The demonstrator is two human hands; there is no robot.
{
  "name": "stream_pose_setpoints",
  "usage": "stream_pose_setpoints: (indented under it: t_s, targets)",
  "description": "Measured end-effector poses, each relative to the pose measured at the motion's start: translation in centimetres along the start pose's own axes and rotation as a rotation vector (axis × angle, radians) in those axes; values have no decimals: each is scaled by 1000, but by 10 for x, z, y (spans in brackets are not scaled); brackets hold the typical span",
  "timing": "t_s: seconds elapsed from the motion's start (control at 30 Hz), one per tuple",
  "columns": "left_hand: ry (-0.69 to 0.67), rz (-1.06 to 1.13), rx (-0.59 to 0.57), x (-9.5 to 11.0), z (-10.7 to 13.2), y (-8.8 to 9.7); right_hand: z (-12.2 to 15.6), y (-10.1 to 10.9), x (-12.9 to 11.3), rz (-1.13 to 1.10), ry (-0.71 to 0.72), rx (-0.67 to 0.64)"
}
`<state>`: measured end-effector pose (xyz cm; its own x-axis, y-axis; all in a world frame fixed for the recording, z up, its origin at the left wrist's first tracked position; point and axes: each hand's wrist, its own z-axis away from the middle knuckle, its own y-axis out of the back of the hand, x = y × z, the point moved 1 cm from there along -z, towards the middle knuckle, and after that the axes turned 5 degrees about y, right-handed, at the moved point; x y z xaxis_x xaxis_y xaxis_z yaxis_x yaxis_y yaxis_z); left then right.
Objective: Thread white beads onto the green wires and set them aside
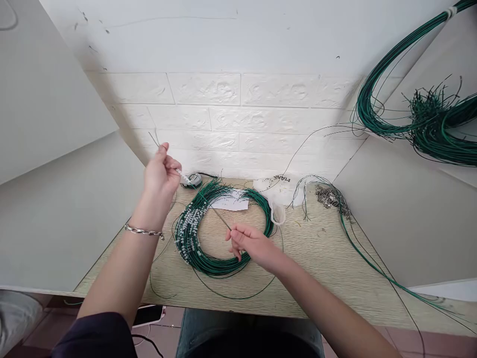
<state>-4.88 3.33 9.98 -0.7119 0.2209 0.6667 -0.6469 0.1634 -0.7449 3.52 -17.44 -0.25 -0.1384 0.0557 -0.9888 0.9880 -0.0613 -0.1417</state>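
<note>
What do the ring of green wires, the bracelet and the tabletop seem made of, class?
Green wires: probably plastic-coated metal, slightly glossy; strands hold springy curves.
Bracelet: likely polished metal; its silvery links catch highlights.
Tabletop: wood or wood-look laminate, apparently matt, with pale grain streaks.

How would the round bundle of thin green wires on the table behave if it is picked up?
The round bundle of thin green wires would probably be springy rather than floppy, since its strands hold smooth curves. Its splayed loose ends may snag. Rolling seems unlikely while it lies flat.
</note>
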Motion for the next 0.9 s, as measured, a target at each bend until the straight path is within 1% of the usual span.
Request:
stream_pose_setpoints:
  t_s: [0.07, 0.13, 0.2, 0.33, 0.43, 0.53, 0.7, 0.8, 0.83, 0.9]
  targets:
    - [-97, -3, 16, 16, -5, -4, 7, -4, 5, 243, 19, 31]
    - [-172, -22, 9, 29, -7, -6, 15, -6, 10, 482, 89, 71]
    - [-192, -50, -5, 36, -10, -7, 22, -7, 16, 658, 163, 92]
    - [-153, -101, -13, 37, -17, -5, 31, 0, 28, 813, 212, 109]
    - [-148, -97, 13, 37, -24, -3, 34, 9, 35, 921, 260, 134]
    - [-189, -83, 44, 45, -30, -6, 35, 17, 39, 976, 281, 158]
    - [-237, -82, 84, 69, -30, -20, 35, 23, 44, 965, 228, 173]
    - [-279, -69, 92, 88, -31, -32, 35, 24, 46, 946, 228, 179]
    - [-292, -55, 89, 96, -33, -34, 35, 24, 46, 939, 230, 180]
    - [-359, -106, 110, 115, -42, -36, 35, 25, 45, 927, 229, 185]
